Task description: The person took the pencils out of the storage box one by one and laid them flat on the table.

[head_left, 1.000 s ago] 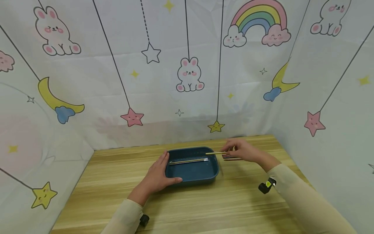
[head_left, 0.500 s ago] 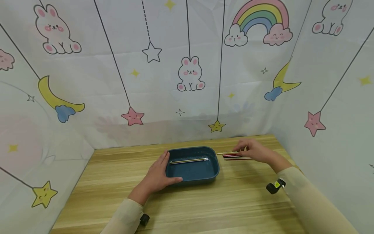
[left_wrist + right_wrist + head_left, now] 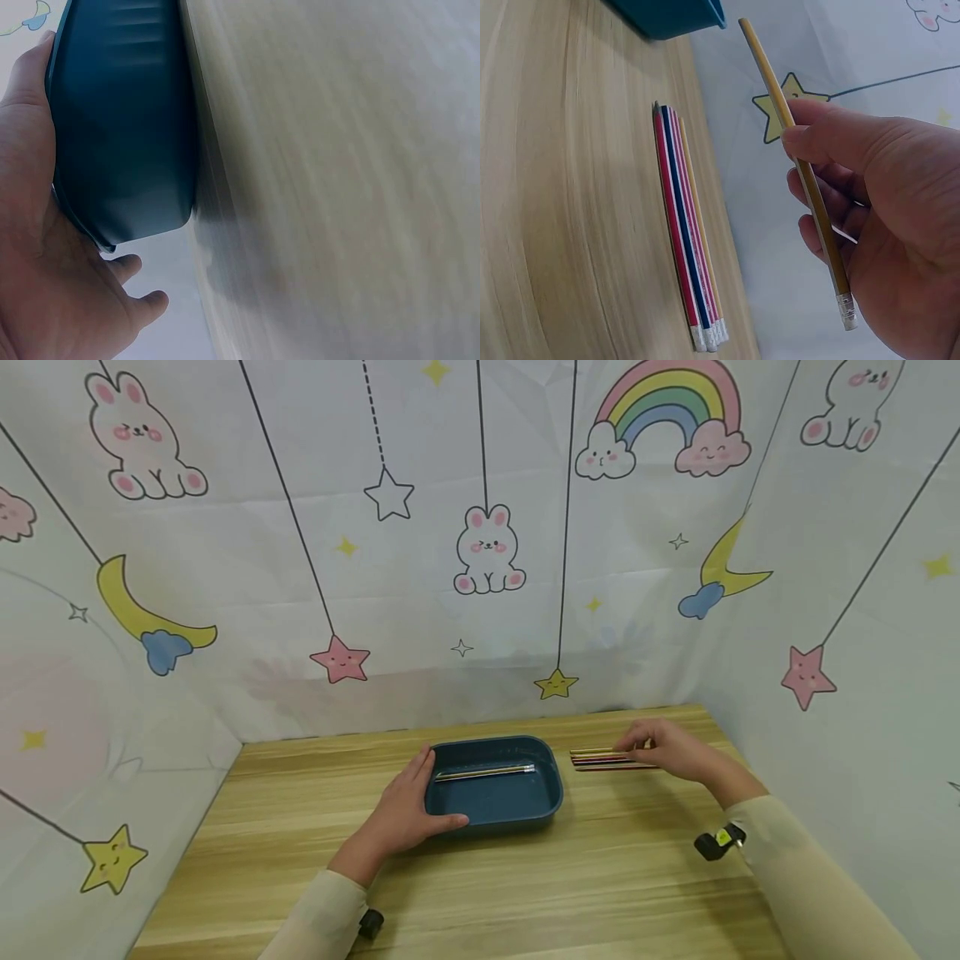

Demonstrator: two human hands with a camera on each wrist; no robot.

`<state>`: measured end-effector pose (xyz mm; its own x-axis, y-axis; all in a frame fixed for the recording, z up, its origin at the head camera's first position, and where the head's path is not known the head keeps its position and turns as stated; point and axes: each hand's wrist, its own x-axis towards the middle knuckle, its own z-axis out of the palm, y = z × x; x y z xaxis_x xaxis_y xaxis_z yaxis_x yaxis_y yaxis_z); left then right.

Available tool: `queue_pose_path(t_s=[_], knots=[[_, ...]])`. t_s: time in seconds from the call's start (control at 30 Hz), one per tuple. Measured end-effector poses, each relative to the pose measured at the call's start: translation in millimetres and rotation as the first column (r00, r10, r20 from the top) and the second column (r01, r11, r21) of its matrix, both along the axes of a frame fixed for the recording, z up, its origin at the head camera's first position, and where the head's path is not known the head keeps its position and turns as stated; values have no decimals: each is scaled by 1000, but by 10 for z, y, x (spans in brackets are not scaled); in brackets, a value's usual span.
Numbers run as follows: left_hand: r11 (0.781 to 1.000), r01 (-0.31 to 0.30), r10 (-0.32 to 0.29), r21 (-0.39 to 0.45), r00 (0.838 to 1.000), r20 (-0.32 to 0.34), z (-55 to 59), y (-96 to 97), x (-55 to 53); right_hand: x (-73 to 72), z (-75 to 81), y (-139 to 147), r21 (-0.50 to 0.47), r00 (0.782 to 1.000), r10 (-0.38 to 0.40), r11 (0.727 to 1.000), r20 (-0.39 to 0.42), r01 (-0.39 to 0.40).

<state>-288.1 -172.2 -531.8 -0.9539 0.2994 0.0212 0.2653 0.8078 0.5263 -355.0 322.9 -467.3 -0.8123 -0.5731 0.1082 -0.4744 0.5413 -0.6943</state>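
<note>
Moved since the earlier frames: right hand point(image 3: 663, 750), shifted right with its pencil, from tray's edge to over the bunch; left hand point(image 3: 405, 810) same spot. Right pinches the gold pencil point(image 3: 823, 232), thumb and fingertips, eraser end low in the right wrist view. Bunch of pencils point(image 3: 686, 225) left of it, apart, on the wood table point(image 3: 525, 893). Left, fingers extended, braces the left end of the blue tray point(image 3: 495, 802), centre frame, pencils inside point(image 3: 483, 773). Judgement: light pinch, pencil parallel to bunch, avoid nudging neighbours, tray steady.
</note>
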Motion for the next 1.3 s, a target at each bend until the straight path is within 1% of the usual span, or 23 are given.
queue_pose_path(t_s=[0.2, 0.33, 0.43, 0.57, 0.87, 0.93, 1.13, 1.3], knots=[[1000, 3, -3, -8, 1000, -6, -6, -1, -1, 7, -66, 17, -25, 999, 9, 1000, -33, -10], [1000, 5, -5, -9, 1000, -6, -8, -1, -2, 1, -130, 28, -32, 1000, 2, 999, -23, -3], [1000, 5, -5, -5, 1000, -3, -3, 1, 0, -17, -201, 39, -20, 1000, -8, 1000, -28, 7], [1000, 2, -2, -3, 1000, -2, 5, 3, 5, -34, -316, 48, -12, 998, -14, 1000, -59, 13], [1000, 3, -3, -2, 1000, 0, -3, -7, 0, -51, -567, 38, -60, 993, -14, 998, -119, 7], [1000, 4, -4, 0, 1000, -1, -7, -11, -1, -52, -592, 36, -57, 992, -21, 998, -124, 13], [1000, 9, -9, 3, 1000, -5, -14, -16, -4, -61, -635, 61, -7, 991, -51, 999, -123, 51], [1000, 1, -1, 1, 1000, -3, -8, -6, -4, -102, -702, 111, 11, 991, -53, 998, -125, 55]])
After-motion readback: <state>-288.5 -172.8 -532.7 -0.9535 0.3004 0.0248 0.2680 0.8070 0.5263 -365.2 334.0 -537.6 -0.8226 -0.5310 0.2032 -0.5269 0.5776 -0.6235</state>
